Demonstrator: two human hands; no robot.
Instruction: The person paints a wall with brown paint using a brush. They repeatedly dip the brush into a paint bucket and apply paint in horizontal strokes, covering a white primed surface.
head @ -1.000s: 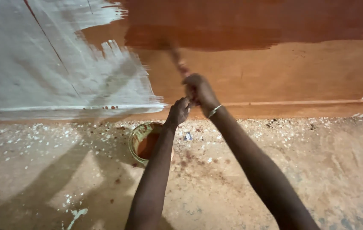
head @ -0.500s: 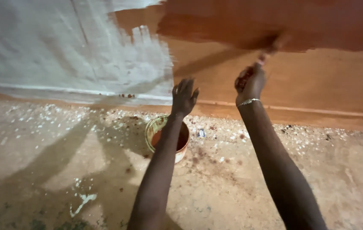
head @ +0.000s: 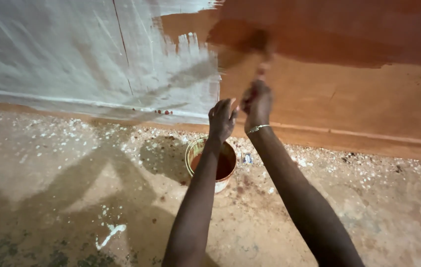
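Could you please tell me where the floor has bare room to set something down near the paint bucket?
Left of the paint bucket, the floor lies open out from the white wall. Right of the right hand's arm it is bare too. It is crowded around the bucket, under both arms.

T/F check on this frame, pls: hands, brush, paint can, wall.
1. The right hand grips a paintbrush against the wall. True.
2. The left hand holds the paint can. False: it is raised and empty; the can sits on the floor.
3. The can holds white paint. False: brownish-orange.
4. The wall's left part is whitish. True.
5. The right wrist wears a bracelet. True.
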